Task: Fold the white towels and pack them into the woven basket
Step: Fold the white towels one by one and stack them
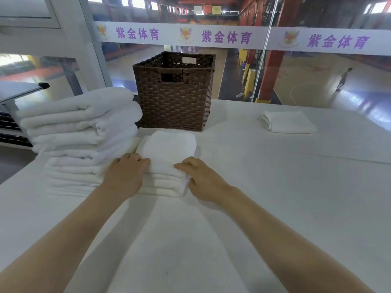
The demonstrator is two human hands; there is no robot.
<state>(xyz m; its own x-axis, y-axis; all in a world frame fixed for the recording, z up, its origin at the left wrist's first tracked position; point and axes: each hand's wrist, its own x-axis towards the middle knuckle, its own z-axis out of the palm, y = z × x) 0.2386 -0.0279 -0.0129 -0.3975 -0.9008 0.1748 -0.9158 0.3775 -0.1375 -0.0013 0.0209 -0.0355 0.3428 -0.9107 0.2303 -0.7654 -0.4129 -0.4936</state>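
A small stack of folded white towels (169, 151) lies on the white table, just in front of the dark brown woven basket (175, 98). My left hand (127, 174) grips the stack's near left side, fingers curled over its top edge. On the near right side my right hand (203, 178) holds the same stack, thumb on top. The basket stands upright, and its inside is hidden from here. A tall pile of larger folded white towels (80, 132) sits to the left, touching the small stack.
One more folded white towel (287, 121) lies apart at the far right of the white table (275, 208). Behind the table runs a glass wall with a banner. A white cabinet and a rack stand at the far left.
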